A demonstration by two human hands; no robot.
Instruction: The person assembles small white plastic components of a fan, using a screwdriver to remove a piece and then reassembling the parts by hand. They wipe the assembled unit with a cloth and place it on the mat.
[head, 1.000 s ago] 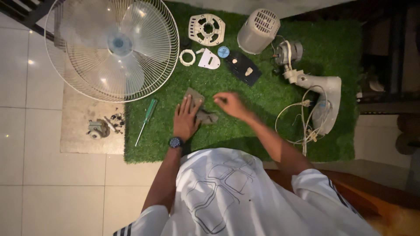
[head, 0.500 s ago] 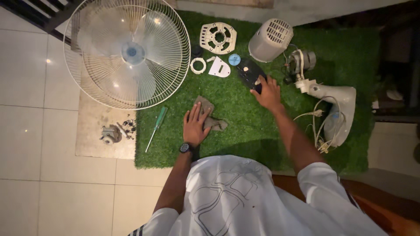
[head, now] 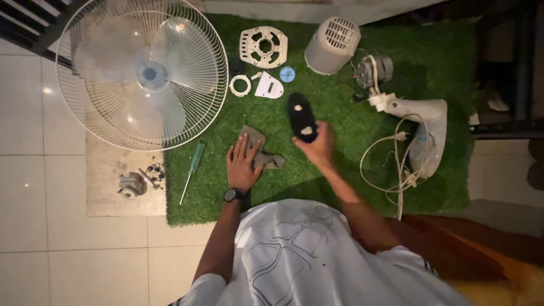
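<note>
A: Where is the dark oval part [head: 301,116] held?

B: It is gripped in the right hand [head: 318,148], fingers closed on its near end, raised over the green mat [head: 340,170] just below the white plate [head: 268,86] and blue cap [head: 287,74]. The left hand [head: 242,164] is laid flat, fingers spread, on a grey cloth [head: 262,154]; nothing is clasped by it

A: What could be spoiled here?

B: Only the end of the part is pinched, so it could be tipped out and dropped onto the mat. The loose cord [head: 391,164] beside the fan stand [head: 422,133] might be snagged by that forearm, and the screwdriver [head: 191,170] could be knocked by the left elbow
</note>
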